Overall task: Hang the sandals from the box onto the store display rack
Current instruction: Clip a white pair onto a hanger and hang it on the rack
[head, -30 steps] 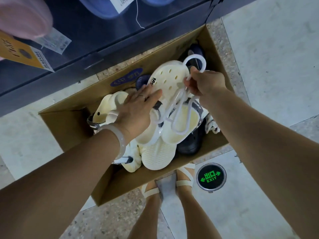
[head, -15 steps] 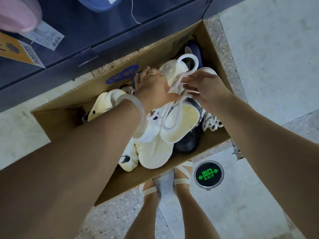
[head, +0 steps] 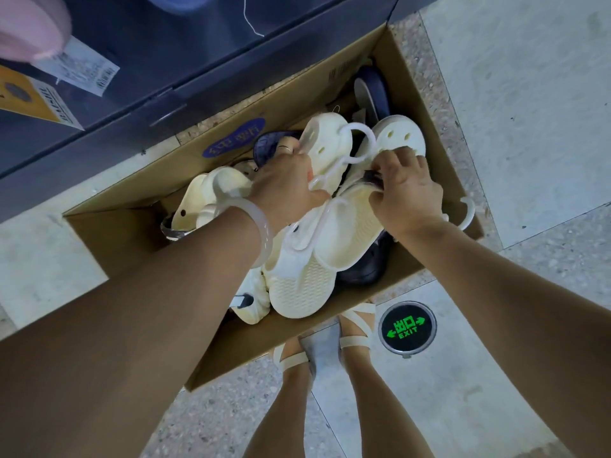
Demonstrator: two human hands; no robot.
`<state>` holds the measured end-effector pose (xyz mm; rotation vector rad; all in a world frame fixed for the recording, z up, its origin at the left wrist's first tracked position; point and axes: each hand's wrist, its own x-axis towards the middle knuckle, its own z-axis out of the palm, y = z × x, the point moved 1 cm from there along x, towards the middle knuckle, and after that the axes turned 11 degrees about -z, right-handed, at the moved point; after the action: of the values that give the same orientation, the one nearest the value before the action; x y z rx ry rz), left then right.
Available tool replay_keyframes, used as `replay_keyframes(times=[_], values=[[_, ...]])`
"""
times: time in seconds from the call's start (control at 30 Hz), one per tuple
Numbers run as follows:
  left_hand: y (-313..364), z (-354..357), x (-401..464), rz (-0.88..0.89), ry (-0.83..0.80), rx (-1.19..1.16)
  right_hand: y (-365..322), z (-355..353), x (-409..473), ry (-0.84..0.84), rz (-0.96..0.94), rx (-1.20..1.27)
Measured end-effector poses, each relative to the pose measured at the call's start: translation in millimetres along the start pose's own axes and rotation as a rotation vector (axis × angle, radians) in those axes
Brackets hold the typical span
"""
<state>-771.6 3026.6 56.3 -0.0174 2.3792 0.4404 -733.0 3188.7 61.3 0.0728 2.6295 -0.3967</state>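
Observation:
An open cardboard box point(head: 231, 345) on the floor holds several cream and dark blue sandals. Over its middle I hold a pair of cream sandals point(head: 344, 233) soles up, joined by a white plastic hanger point(head: 358, 140) with a round hook. My left hand point(head: 287, 190) grips the left sandal of the pair near its toe. My right hand point(head: 406, 190) grips the right sandal and its dark strap beside the hanger. More cream sandals point(head: 211, 200) lie at the box's left, a dark blue one point(head: 373, 90) at its far end.
The dark blue base of the display rack point(head: 165, 94) runs along the box's far side, with a pink sandal point(head: 29, 24) and price tags point(head: 86, 71) hanging at top left. My feet point(head: 330, 342) stand at the box's near edge beside a round green exit floor light point(head: 406, 327).
My left hand moved from the sandal's side up to its toe end and closed on it. My right hand shifted down from the hanger hook onto the right sandal. The pair separated slightly.

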Motion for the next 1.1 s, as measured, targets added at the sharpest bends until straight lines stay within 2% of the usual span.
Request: replay_keyframes(times=[0.1,0.23,0.5,0.63,0.7,0.83,1.0,1.1], values=[[10.2,8.8,-1.8,0.009,0.021,0.095,-1.0,-2.3,-2.7,0.051,0.027,0.015],[21.3,17.9,-5.5,-0.009,0.101,0.125,-5.3,-6.5,-4.9,0.064,-0.027,-0.014],[22.4,21.0,2.2,-0.059,0.193,0.051,-5.3,-2.1,-19.3,0.150,-0.153,0.000],[29.0,17.6,6.1,-0.139,0.208,-0.005,-12.1,0.8,-32.4,0.204,-0.305,0.090],[28.7,18.4,6.7,-0.173,0.220,-0.026,-8.1,-1.1,-32.8,0.142,-0.328,0.151],[30.9,21.3,2.8,-0.148,0.189,0.007,8.6,-12.7,-20.4,-0.195,-0.199,0.420],[32.4,21.2,0.1,-0.069,0.176,-0.035,12.1,-26.5,2.3,-0.305,-0.115,0.312],[23.9,18.2,0.2,-0.047,0.198,-0.056,20.9,-30.7,24.2,-0.313,-0.044,0.348]])
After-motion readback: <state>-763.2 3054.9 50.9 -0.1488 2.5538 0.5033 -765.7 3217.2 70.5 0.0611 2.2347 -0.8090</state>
